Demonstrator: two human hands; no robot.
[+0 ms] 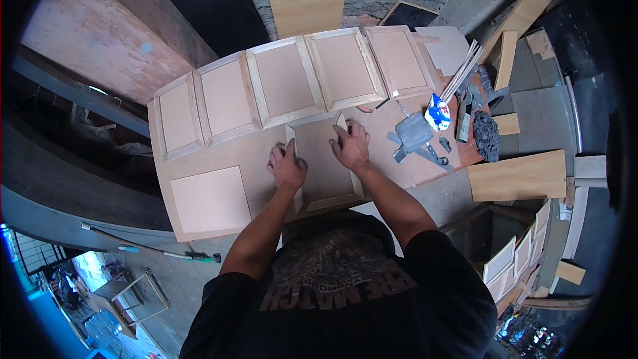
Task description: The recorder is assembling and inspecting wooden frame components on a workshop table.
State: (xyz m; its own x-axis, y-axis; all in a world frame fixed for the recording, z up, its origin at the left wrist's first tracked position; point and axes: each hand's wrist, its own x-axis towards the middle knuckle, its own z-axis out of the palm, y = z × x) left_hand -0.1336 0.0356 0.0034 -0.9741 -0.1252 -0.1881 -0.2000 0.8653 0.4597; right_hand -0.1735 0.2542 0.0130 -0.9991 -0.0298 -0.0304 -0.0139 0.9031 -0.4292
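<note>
Grip half-curled, whether clamped I cannot tell, the left hand (288, 166) at nine o'clock and right hand (351, 145) at two touch the framed panel (323, 163) at the counter (229, 153)'s six o'clock, apparently aligning its side rails (290, 133), the next move likely needing even inward pressure.

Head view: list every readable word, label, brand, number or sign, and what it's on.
Black shirt: large faded lettering with a printed design; wording not copied here.
Blue-and-white pack: printed markings, too small to read.
Nearest framed panel: no lettering visible.
</note>
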